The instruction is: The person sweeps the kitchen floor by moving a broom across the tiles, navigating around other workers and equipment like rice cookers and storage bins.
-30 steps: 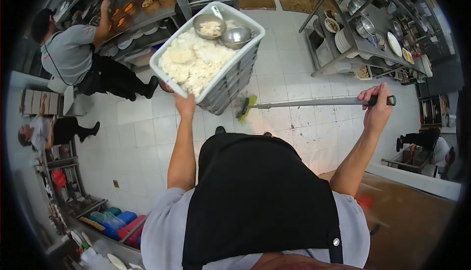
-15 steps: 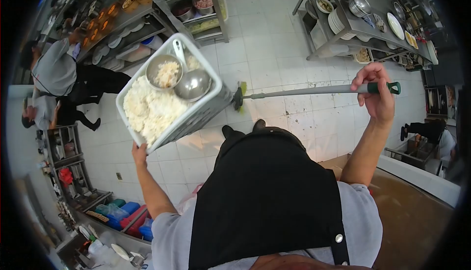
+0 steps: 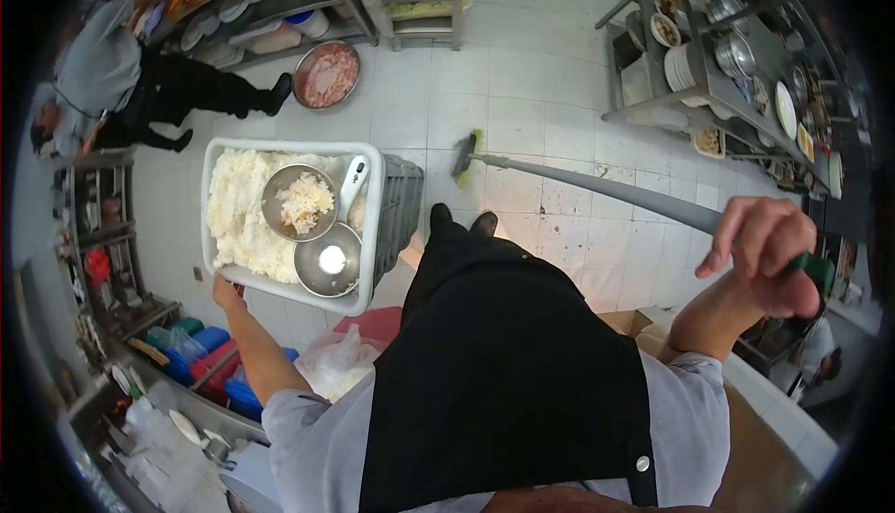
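Note:
My left hand grips the near left rim of a pale grey plastic crate; its fingers are partly hidden. White rice fills the crate. On top sit a metal bowl of lighter and browner rice pieces and a shiny metal bowl. A white-handled utensil lies by them, its lower end hidden. Over on the right, my right hand is closed round the upper end of a long grey-handled broom, near its green tip. The broom's green-bristled head rests on the floor.
A metal basin of raw meat stands on the tiled floor beyond the crate, beside a person's boot. Steel shelving is ahead, and a rack with bowls and plates stands right. Coloured bins are at lower left.
The crate has turned and shifted left and lower in view, with my left hand still on its rim. My right hand and the broom handle's top have come closer and lower. The meat basin now shows.

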### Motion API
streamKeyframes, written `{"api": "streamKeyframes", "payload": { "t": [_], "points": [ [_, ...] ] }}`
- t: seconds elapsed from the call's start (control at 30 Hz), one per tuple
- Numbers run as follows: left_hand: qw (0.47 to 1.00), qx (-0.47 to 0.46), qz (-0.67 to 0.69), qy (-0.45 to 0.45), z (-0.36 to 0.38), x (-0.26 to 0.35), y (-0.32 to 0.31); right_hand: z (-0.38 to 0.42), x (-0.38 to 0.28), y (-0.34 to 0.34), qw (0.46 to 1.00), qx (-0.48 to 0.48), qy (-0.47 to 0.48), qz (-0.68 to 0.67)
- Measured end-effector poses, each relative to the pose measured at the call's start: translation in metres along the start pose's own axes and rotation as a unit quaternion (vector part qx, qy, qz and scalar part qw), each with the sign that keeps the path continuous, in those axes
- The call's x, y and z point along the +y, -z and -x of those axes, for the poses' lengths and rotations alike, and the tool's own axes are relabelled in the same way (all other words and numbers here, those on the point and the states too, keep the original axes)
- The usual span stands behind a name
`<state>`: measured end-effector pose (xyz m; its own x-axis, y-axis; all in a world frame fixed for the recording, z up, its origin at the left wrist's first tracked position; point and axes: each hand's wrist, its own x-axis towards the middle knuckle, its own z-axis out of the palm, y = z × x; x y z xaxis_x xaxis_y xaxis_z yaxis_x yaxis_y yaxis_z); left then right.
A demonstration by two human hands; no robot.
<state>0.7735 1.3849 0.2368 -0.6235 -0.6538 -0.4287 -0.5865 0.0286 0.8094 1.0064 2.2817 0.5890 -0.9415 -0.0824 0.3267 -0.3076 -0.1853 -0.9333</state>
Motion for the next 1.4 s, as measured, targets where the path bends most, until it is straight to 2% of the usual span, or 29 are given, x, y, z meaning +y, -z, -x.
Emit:
{"api": "streamKeyframes", "payload": {
  "t": [0.13,0.2,0.23,0.27,0.33,0.4,0.43,0.47,0.53,0.57,0.6,0.63,0.67,0.73,0.77,0.8,0.83,0.87,0.93,1.0,1.03,1.1,1.13,1.17,1.23,1.27,1.33,1.37,1.4],
  "points": [
    [0.999,-0.002,-0.043,0.032,0.045,-0.005,-0.012,-0.056,0.008,-0.019,0.993,-0.102,0.043,-0.045],
    [0.999,0.004,0.038,0.006,0.038,-0.014,-0.023,-0.082,0.021,-0.021,0.988,-0.134,0.046,-0.063],
    [0.997,-0.029,0.073,-0.024,0.032,-0.017,-0.025,-0.093,0.028,-0.027,0.989,-0.117,0.057,-0.074],
    [0.997,-0.022,0.076,-0.020,0.029,-0.016,-0.025,-0.102,0.035,-0.034,0.989,-0.101,0.065,-0.085],
    [0.996,0.043,0.001,-0.081,0.029,-0.009,-0.027,-0.120,0.058,-0.046,0.990,-0.090,0.073,-0.078],
    [0.993,0.090,0.012,-0.073,0.043,0.012,-0.040,-0.139,0.102,-0.054,0.991,-0.059,0.086,-0.079],
    [0.989,0.130,0.018,-0.063,0.057,0.023,-0.050,-0.151,0.114,-0.086,0.999,0.052,0.003,0.009],
    [0.989,0.130,0.017,-0.065,0.071,0.036,-0.059,-0.157,0.149,-0.088,0.997,0.068,-0.040,0.026],
    [0.975,0.208,-0.036,-0.065,0.092,0.054,-0.082,-0.169,0.221,-0.076,0.992,0.043,-0.096,0.074],
    [0.976,0.202,-0.040,-0.065,0.094,0.058,-0.090,-0.166,0.221,-0.071,0.991,0.048,-0.100,0.076],
    [0.922,0.273,-0.175,-0.210,0.093,0.061,-0.100,-0.160,0.218,-0.062,0.986,0.084,-0.129,0.065],
    [0.825,0.330,-0.300,-0.347,0.093,0.063,-0.109,-0.153,0.213,-0.053,0.979,0.119,-0.156,0.055],
    [0.826,0.323,-0.303,-0.347,0.098,0.068,-0.119,-0.144,0.195,-0.048,0.978,0.114,-0.153,0.079],
    [0.778,0.106,-0.304,-0.539,0.123,0.094,-0.161,-0.130,0.157,-0.043,0.979,0.109,-0.136,0.106],
    [0.846,-0.019,-0.070,-0.529,0.204,0.133,-0.230,-0.126,0.146,-0.043,0.981,0.106,-0.124,0.109],
    [0.833,-0.137,-0.049,-0.534,0.227,0.126,-0.265,-0.126,0.137,-0.045,0.980,0.108,-0.122,0.112],
    [0.777,-0.241,-0.046,-0.579,0.256,0.120,-0.307,-0.126,0.129,-0.048,0.983,0.108,-0.099,0.113],
    [0.793,-0.359,-0.104,-0.481,0.310,0.123,-0.337,-0.126,0.119,-0.052,0.985,0.108,-0.076,0.113],
    [0.702,-0.540,-0.230,-0.403,0.380,0.122,-0.385,-0.138,0.103,-0.067,0.984,0.119,-0.047,0.124],
    [0.660,-0.564,-0.280,-0.409,0.405,0.092,-0.425,-0.147,0.095,-0.083,0.990,0.087,0.034,0.101],
    [0.659,-0.564,-0.278,-0.412,0.400,0.088,-0.441,-0.150,0.090,-0.089,0.991,0.082,0.040,0.098],
    [0.735,-0.480,-0.242,-0.413,0.388,0.083,-0.483,-0.152,0.111,-0.087,0.988,0.109,0.033,0.104],
    [0.748,-0.475,-0.263,-0.382,0.373,0.080,-0.504,-0.151,0.129,-0.082,0.985,0.136,0.022,0.107],
    [0.758,-0.470,-0.285,-0.350,0.351,0.072,-0.526,-0.152,0.156,-0.072,0.986,0.117,0.016,0.117],
    [0.786,-0.286,-0.229,-0.497,0.293,0.010,-0.583,-0.153,0.219,-0.058,0.987,0.077,-0.005,0.144],
    [0.783,-0.290,-0.230,-0.500,0.292,-0.005,-0.592,-0.151,0.240,-0.056,0.985,0.059,-0.018,0.162],
    [0.830,-0.382,-0.184,-0.364,0.299,-0.027,-0.610,-0.137,0.233,-0.058,0.976,0.074,-0.059,0.195],
    [0.773,-0.441,-0.176,-0.420,0.305,-0.042,-0.616,-0.133,0.226,-0.059,0.966,0.082,-0.098,0.225],
    [0.773,-0.442,-0.178,-0.418,0.320,-0.034,-0.609,-0.128,0.214,-0.058,0.966,0.083,-0.101,0.224]
  ]
}}
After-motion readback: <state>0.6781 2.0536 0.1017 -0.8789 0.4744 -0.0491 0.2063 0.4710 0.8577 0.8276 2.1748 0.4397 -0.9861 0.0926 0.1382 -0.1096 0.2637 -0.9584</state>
